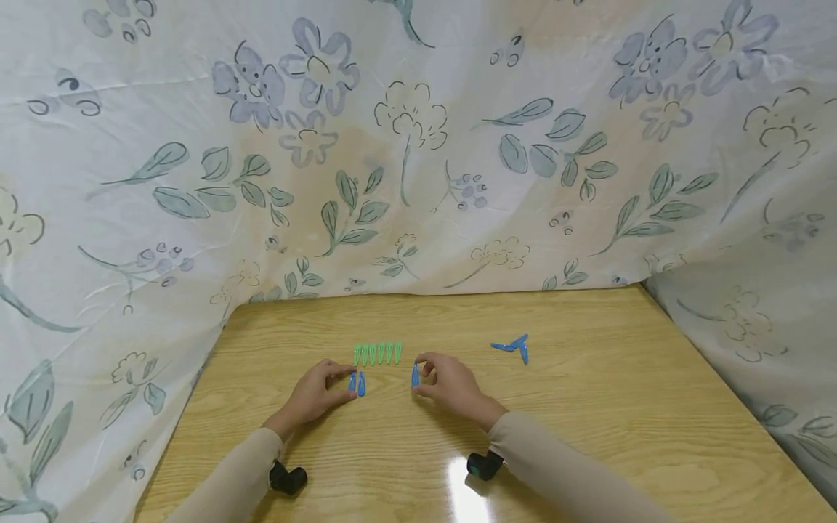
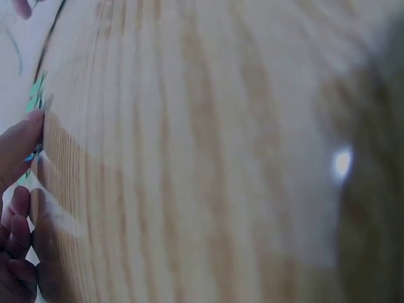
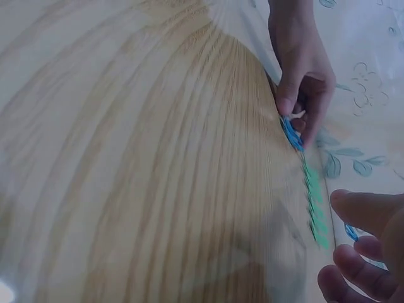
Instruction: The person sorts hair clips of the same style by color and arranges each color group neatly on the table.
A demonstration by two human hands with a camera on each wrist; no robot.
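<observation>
My left hand [image 1: 317, 391] pinches the ends of a blue snap hair clip [image 1: 352, 381] on the table, between thumb and fingertips. Just right of it lies a second blue clip [image 1: 362, 383], parallel to the first. Further right, my right hand [image 1: 453, 383] holds another blue clip [image 1: 415, 375] upright in the view between thumb and index finger. Behind the left hand's clips, several green snap clips [image 1: 373, 354] stand side by side in a row. In the right wrist view the right thumb [image 3: 369, 211] partly hides its clip [image 3: 351, 232].
Three blue clips [image 1: 513, 344] lie in a loose, touching group on the right of the wooden table [image 1: 621, 407]. A floral cloth [image 1: 418, 181] hangs behind the table and along its sides. Dark wrist devices [image 1: 484, 465] sit under both forearms.
</observation>
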